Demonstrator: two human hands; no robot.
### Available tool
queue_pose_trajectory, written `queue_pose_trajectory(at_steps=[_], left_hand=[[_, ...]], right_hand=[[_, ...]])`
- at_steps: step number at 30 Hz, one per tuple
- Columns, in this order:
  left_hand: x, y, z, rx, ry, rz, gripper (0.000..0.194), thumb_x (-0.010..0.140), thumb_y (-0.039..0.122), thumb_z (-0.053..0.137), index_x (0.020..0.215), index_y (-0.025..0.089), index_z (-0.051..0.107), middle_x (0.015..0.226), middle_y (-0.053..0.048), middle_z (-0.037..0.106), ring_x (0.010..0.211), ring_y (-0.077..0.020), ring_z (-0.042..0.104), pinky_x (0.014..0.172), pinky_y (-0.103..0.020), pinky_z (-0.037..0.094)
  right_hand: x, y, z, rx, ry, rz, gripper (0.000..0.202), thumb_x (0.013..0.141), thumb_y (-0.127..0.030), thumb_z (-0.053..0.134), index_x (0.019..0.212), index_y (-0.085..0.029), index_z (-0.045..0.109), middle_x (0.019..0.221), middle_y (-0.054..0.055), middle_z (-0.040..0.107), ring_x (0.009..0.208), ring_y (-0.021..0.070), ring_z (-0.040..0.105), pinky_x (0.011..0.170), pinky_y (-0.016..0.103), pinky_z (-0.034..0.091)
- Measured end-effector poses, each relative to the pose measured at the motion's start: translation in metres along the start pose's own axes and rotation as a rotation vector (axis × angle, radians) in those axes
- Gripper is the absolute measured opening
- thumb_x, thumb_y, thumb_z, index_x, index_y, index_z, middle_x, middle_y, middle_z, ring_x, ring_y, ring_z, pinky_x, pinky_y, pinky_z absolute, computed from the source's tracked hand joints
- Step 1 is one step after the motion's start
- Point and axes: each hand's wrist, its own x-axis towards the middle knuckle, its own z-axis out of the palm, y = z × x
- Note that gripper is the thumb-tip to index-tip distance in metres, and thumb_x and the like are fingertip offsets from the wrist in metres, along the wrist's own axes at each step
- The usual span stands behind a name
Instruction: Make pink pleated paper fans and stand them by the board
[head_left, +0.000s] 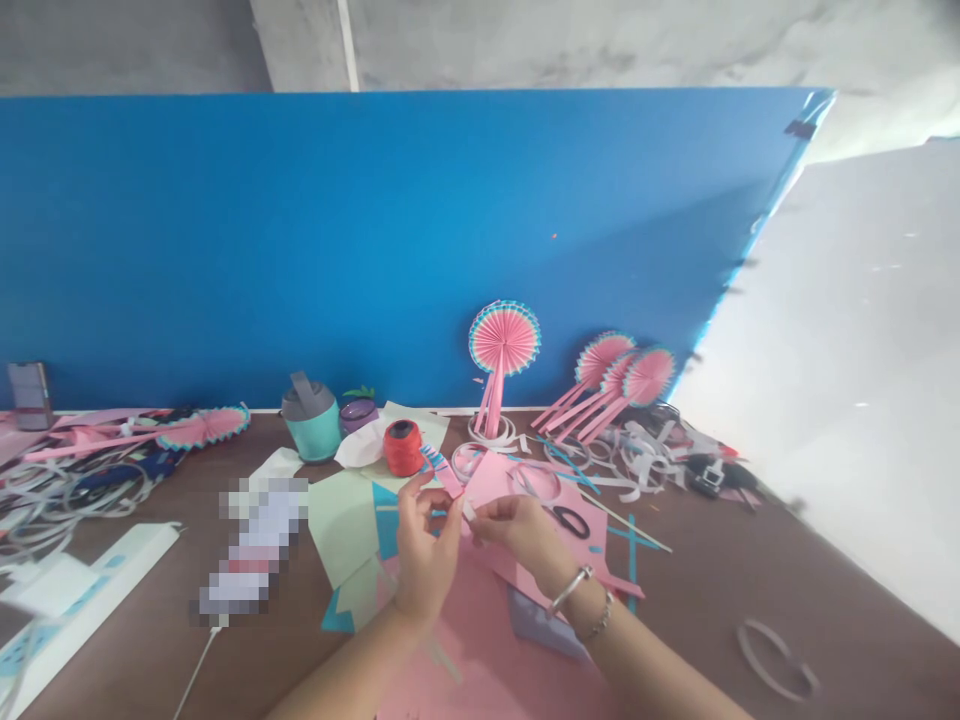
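The left hand [426, 550] is raised over the tabletop [697, 590], fingers curled and thumb up, its grip clamped on a folded pink strip [450, 480]; the blue-and-white end tilts up and leftward past the fingertips. Opposite, the right hand [521, 535] lies palm down, knuckles bent, fingertips drawn together at a small white piece [469, 511] beside the strip; from where I stand I cannot tell whether that grip pinches it. Both forearms slant inward from the near side, the right wrist wearing a silver bangle [570, 590]. Below them spreads pink paper [457, 665], with pale green sheets [341, 520] to the left and a black loop [572, 522] just beyond the right hand. Farther back sit a red spool [403, 452] and a teal cup [313, 430], while a pink pleated fan [505, 340] stands upright before the blue panel [300, 250].
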Motion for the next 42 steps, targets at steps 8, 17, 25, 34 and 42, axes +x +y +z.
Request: queue_pose_trajectory(at_steps=[8, 17, 25, 34, 42], left_hand=[[0.002, 0.001, -0.002, -0.016, 0.028, -0.029, 0.040, 0.081, 0.032, 0.063, 0.112, 0.023, 0.040, 0.079, -0.001, 0.060, 0.073, -0.0154, 0.061, 0.062, -0.025, 0.048], [0.006, 0.010, -0.002, -0.109, 0.037, -0.115, 0.045, 0.079, 0.035, 0.065, 0.113, 0.023, 0.039, 0.077, 0.000, 0.060, 0.072, -0.0161, 0.062, 0.062, -0.027, 0.050], [0.006, 0.011, -0.002, -0.168, 0.049, -0.165, 0.047, 0.077, 0.036, 0.066, 0.113, 0.023, 0.038, 0.075, 0.001, 0.060, 0.071, -0.0155, 0.061, 0.064, -0.028, 0.051], [0.006, 0.014, 0.000, -0.258, 0.076, -0.228, 0.051, 0.074, 0.035, 0.070, 0.113, 0.024, 0.038, 0.075, 0.003, 0.061, 0.068, -0.0151, 0.063, 0.067, -0.030, 0.052], [0.007, 0.019, 0.001, -0.325, 0.056, -0.271, 0.056, 0.073, 0.033, 0.071, 0.117, 0.023, 0.037, 0.073, 0.003, 0.062, 0.070, -0.0150, 0.064, 0.071, -0.031, 0.053]], right_hand=[[0.006, 0.010, 0.002, 0.114, 0.066, 0.033, 0.026, 0.061, -0.026, 0.072, 0.080, -0.019, 0.055, 0.055, 0.000, 0.067, 0.059, 0.0164, 0.061, 0.061, 0.027, 0.041], [0.004, 0.007, 0.002, 0.030, 0.076, -0.004, 0.016, 0.068, -0.025, 0.065, 0.080, -0.018, 0.057, 0.064, 0.003, 0.071, 0.064, 0.0178, 0.065, 0.061, 0.027, 0.042], [0.007, 0.008, 0.002, 0.054, 0.084, 0.009, 0.013, 0.066, -0.025, 0.066, 0.073, -0.019, 0.057, 0.057, 0.001, 0.068, 0.060, 0.0173, 0.063, 0.060, 0.027, 0.044], [0.006, 0.010, 0.000, -0.048, 0.114, -0.055, 0.014, 0.069, -0.030, 0.065, 0.074, -0.018, 0.057, 0.062, 0.004, 0.071, 0.063, 0.0194, 0.065, 0.061, 0.029, 0.044], [0.007, 0.010, -0.001, -0.082, 0.129, -0.068, 0.013, 0.069, -0.030, 0.065, 0.072, -0.019, 0.059, 0.061, 0.004, 0.071, 0.062, 0.0196, 0.066, 0.058, 0.028, 0.045]])
